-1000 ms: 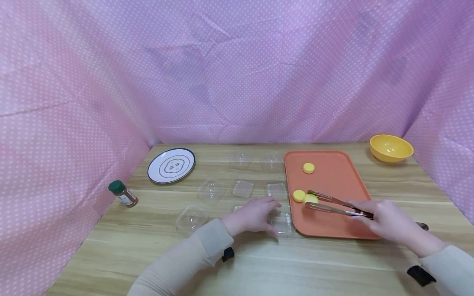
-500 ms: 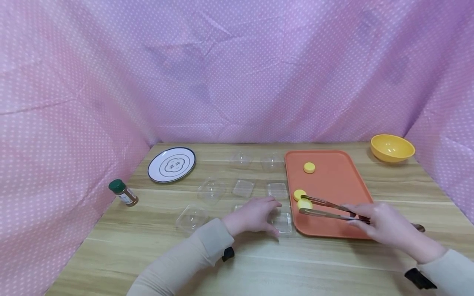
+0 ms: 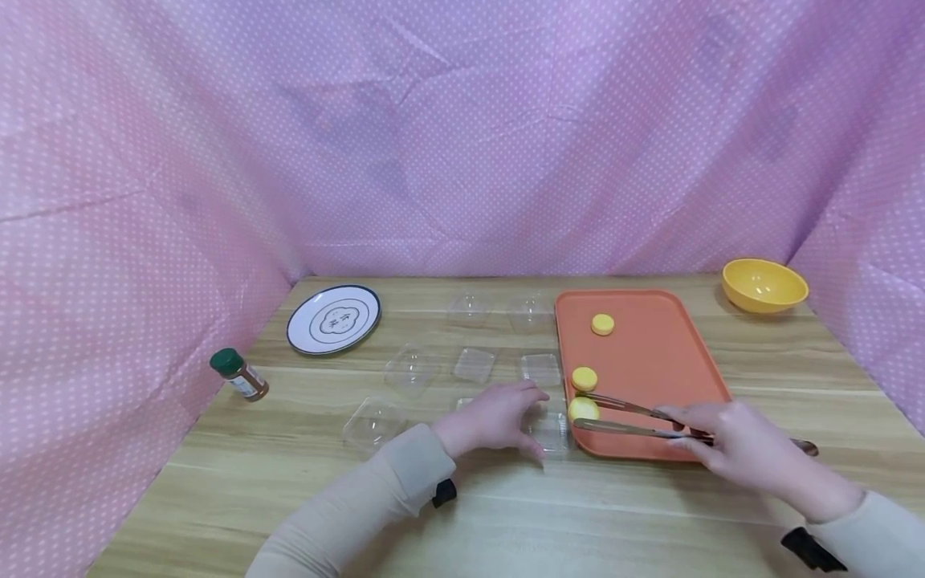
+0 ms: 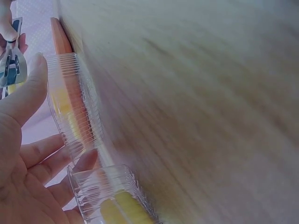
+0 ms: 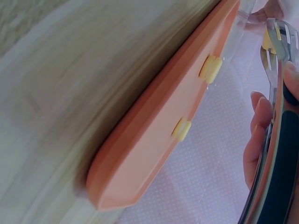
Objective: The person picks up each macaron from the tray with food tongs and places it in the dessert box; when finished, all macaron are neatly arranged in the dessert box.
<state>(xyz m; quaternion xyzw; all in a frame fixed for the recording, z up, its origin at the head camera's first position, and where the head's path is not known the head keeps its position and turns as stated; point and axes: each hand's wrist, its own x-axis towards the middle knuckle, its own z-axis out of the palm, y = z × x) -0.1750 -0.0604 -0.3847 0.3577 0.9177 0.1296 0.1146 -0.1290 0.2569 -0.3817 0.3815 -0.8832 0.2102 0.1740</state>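
Observation:
My right hand grips metal tongs, seen in the right wrist view with dark handle panels. Between the tong tips is a yellow macaron, over the left edge of the orange tray. Two more yellow macarons sit on the tray, the other one farther back. Beside the tray, my left hand holds a clear plastic container, thumb on the near side and fingers on the far side. In the left wrist view, a neighbouring clear container has yellow pieces inside.
Several clear plastic pieces, among them a domed lid and a shallow box, lie left of the tray. A white plate and a green-capped spice jar stand farther left. A yellow bowl is at back right.
My right hand and the tongs have shifted left, carrying the macaron from the tray's middle left to its left rim near the container. My left hand stays in place.

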